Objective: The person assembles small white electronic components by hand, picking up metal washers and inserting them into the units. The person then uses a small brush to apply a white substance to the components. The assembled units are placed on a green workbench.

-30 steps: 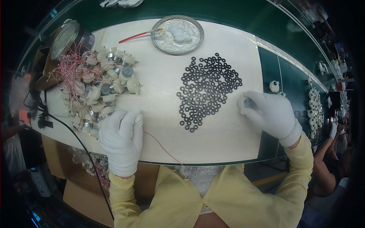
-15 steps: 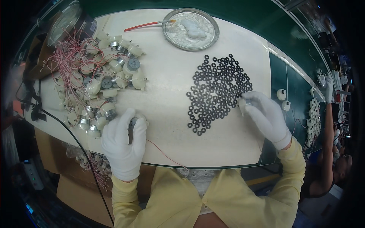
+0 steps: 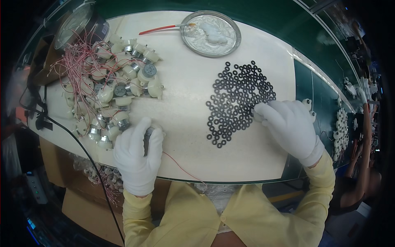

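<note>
At eight o'clock our left hand [image 3: 138,158] pinches a motor [image 3: 148,134], at three our right hand [image 3: 292,127], grip untellable, meets loose black rings [image 3: 236,96], and heaped motors [image 3: 120,89] at ten seem left, white units [image 3: 340,128] farther toward three apparently done.

1. On the near left, I see the gloved left hand [image 3: 139,166] with thumb and fingers curved around.
2. Right hand [image 3: 294,131] reaches farther, palm down, fingers bunched.
3. Both arms [image 3: 319,183] bend.
</note>
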Demonstrator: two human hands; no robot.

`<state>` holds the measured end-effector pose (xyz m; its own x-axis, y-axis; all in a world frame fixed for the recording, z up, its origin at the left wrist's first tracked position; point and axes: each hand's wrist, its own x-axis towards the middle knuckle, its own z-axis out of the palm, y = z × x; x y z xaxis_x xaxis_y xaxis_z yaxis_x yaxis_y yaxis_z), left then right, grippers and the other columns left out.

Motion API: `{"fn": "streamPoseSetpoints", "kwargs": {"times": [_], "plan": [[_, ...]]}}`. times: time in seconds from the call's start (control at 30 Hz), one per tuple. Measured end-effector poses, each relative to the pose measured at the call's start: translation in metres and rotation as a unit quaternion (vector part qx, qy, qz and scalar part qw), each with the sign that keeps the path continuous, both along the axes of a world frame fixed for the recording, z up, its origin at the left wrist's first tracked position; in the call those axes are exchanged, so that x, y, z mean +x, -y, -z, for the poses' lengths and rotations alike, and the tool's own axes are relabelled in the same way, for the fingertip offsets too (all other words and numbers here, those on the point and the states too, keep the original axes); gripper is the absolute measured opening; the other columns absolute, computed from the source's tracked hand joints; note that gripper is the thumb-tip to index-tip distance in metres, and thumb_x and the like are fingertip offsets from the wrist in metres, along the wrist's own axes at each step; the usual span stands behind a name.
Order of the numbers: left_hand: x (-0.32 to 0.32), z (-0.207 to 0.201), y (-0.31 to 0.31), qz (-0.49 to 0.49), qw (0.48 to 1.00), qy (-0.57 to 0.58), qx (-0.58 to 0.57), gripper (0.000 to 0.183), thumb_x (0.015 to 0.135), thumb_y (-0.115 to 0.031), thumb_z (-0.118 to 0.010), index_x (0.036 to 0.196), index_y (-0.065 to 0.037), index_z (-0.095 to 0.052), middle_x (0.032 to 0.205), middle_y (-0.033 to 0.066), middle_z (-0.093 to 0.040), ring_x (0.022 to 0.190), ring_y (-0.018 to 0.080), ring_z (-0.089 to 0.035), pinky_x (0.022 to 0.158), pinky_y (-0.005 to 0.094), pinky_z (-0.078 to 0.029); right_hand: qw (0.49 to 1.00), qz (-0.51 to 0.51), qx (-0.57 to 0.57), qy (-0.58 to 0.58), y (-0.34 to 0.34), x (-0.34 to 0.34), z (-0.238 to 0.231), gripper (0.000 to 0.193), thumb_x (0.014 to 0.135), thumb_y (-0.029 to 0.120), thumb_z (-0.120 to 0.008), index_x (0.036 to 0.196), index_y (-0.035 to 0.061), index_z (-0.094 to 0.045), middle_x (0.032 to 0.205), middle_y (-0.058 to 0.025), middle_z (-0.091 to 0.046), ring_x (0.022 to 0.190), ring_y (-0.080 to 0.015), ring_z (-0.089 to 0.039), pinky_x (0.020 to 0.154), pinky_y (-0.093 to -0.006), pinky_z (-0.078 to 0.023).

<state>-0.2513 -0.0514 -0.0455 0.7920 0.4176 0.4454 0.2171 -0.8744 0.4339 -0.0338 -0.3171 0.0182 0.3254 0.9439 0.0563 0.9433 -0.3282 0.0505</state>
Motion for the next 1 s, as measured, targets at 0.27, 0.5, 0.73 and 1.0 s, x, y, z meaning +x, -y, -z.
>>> {"fn": "streamPoseSetpoints", "kwargs": {"times": [0.27,0.5,0.73,1.0], "plan": [[-0.001,0.001,0.000,0.008,1.000,0.001,0.009,0.026,0.093,-0.006,-0.073,0.119,-0.001,-0.071,0.088,0.0056,-0.064,0.071,0.0183,-0.055,0.066,0.0332,-0.047,0.991,-0.058,-0.071,0.098,0.014,0.004,-0.017,0.024,0.082,0.016,-0.063,0.106,0.0199,-0.062,0.079,0.0036,-0.051,0.069,-0.0145,-0.057,0.065,-0.0323,-0.044],[-0.002,-0.002,0.002,0.004,1.000,-0.020,-0.011,0.026,0.095,-0.007,-0.072,0.120,-0.001,-0.071,0.090,0.0079,-0.063,0.075,0.0212,-0.057,0.068,0.0348,-0.047,0.988,-0.104,-0.075,0.083,0.019,0.013,-0.021,0.026,0.078,0.017,-0.064,0.104,0.0195,-0.062,0.078,0.0031,-0.049,0.074,-0.0147,-0.057,0.069,-0.0320,-0.045],[-0.001,-0.002,0.002,0.003,1.000,-0.016,-0.002,0.028,0.094,-0.009,-0.073,0.120,-0.002,-0.071,0.091,0.0087,-0.065,0.079,0.0250,-0.060,0.072,0.0370,-0.049,0.991,-0.114,-0.070,0.022,0.019,0.025,-0.015,0.028,0.078,0.017,-0.065,0.106,0.0198,-0.063,0.079,0.0033,-0.052,0.073,-0.0159,-0.057,0.069,-0.0335,-0.045],[-0.001,-0.001,0.004,-0.002,1.000,-0.014,-0.008,0.031,0.092,-0.011,-0.075,0.121,-0.003,-0.071,0.090,0.0079,-0.066,0.080,0.0269,-0.061,0.072,0.0391,-0.050,0.994,-0.049,-0.008,0.097,0.071,-0.015,0.004,0.041,0.078,0.015,-0.066,0.118,0.0209,-0.068,0.081,0.0043,-0.054,0.067,-0.0148,-0.052,0.065,-0.0334,-0.041]]}}
